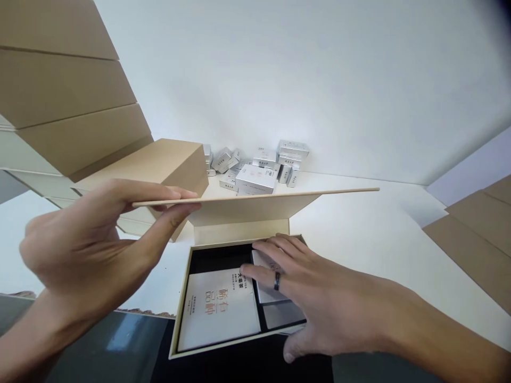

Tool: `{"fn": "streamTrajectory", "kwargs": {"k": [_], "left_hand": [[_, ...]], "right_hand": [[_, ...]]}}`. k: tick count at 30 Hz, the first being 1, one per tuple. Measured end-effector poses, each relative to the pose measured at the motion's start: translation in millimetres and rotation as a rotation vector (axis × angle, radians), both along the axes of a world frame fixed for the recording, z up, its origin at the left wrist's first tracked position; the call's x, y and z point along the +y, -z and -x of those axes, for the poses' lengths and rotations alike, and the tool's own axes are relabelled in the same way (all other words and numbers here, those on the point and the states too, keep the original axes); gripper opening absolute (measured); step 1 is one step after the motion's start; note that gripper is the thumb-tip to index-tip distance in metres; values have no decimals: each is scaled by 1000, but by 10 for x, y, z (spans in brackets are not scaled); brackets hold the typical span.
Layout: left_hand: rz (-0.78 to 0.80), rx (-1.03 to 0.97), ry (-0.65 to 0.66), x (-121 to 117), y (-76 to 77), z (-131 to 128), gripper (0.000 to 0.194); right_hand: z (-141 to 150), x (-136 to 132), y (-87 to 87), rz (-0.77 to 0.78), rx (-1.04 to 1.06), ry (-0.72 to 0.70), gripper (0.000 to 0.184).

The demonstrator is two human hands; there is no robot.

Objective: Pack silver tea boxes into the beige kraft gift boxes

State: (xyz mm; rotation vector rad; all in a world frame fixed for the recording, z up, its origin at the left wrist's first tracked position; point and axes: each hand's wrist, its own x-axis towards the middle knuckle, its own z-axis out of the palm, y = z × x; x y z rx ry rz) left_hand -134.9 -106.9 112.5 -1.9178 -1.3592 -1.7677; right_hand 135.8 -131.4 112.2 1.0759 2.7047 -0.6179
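An open beige gift box (181, 311) with a black inside lies in front of me. My left hand (91, 250) pinches the left corner of its raised lid (259, 205), holding the lid about level above the box. My right hand (315, 300), with a dark ring on one finger, reaches into the box with fingers stretched out flat on a small silver packet (275, 292). Another silver packet (283, 315) lies just below it. A white card or booklet with orange characters (217, 308) fills the box's left part.
A closed brown box (159, 162) stands behind the lid, next to a tall stack of brown boxes (64, 90) at the left. Several small silver packets (259, 165) are heaped by the white wall. Flat brown boxes (475, 234) lie at the right.
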Motion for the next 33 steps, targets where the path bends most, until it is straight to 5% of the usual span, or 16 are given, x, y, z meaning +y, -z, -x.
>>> {"fn": "streamTrajectory", "kwargs": {"k": [3, 8, 17, 21, 26, 33], "left_hand": [[164, -2, -151, -8, -36, -10, 26], [100, 53, -108, -25, -39, -3, 19], [22, 84, -48, -11, -46, 6, 21], [40, 142, -72, -5, -73, 12, 19], [-87, 181, 32, -11, -71, 29, 18], [-104, 222, 20, 2, -100, -46, 12]], "right_hand": [[77, 7, 105, -53, -45, 4, 106], [64, -18, 91, -39, -100, -49, 66], [184, -59, 92, -71, -280, -62, 52], [186, -37, 48, 37, -225, -12, 48], [104, -42, 80, 34, -145, 1, 43], [2, -60, 142, 49, -71, -9, 38]]}}
